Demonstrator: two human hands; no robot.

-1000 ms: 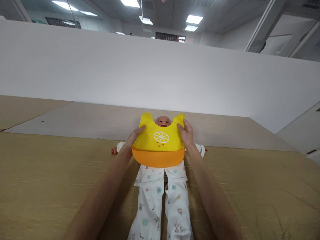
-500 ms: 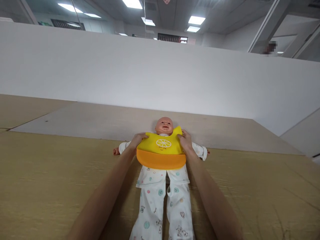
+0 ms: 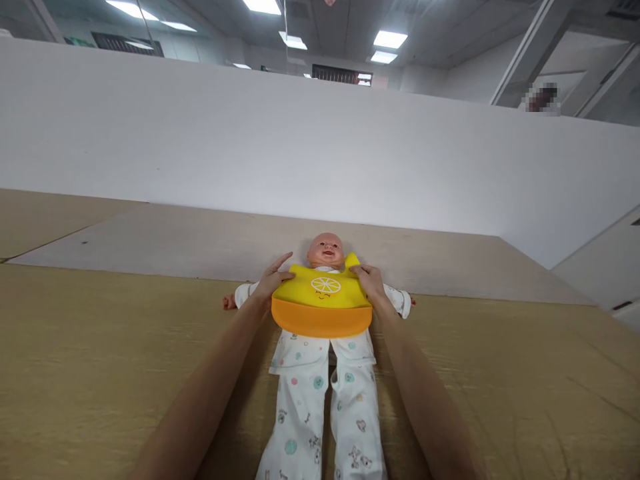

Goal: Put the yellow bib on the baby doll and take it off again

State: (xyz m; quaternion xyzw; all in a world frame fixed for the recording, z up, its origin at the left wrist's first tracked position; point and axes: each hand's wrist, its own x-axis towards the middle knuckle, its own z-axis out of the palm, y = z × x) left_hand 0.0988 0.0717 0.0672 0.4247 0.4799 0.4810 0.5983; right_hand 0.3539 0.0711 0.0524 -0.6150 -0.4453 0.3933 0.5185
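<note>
A baby doll (image 3: 326, 249) lies face up with its arms spread, dressed in white printed clothes (image 3: 306, 393). Over its chest is a yellow bib (image 3: 320, 279) with a white citrus-slice print and an orange pocket (image 3: 323, 319) along the bottom. At the bib's left edge is my left hand (image 3: 273, 280); its thumb touches the bib while the index finger points up and away, the hand open. My right hand (image 3: 369, 281) has its fingers closed on the bib's upper right edge, below an upright yellow neck tab (image 3: 352, 260). The bib's neck fastening behind the doll is hidden.
The doll rests on a wood-coloured surface (image 3: 125, 347) with a paler strip (image 3: 200, 233) behind it. A white wall (image 3: 320, 147) rises beyond, with glass panes above. At the upper right, a blurred person (image 3: 544, 98) shows behind the glass.
My left hand has loosened, its index finger now lifted away from the bib's edge. My right hand stays on the bib, with its fingers shifted slightly over the edge. The doll has barely moved.
</note>
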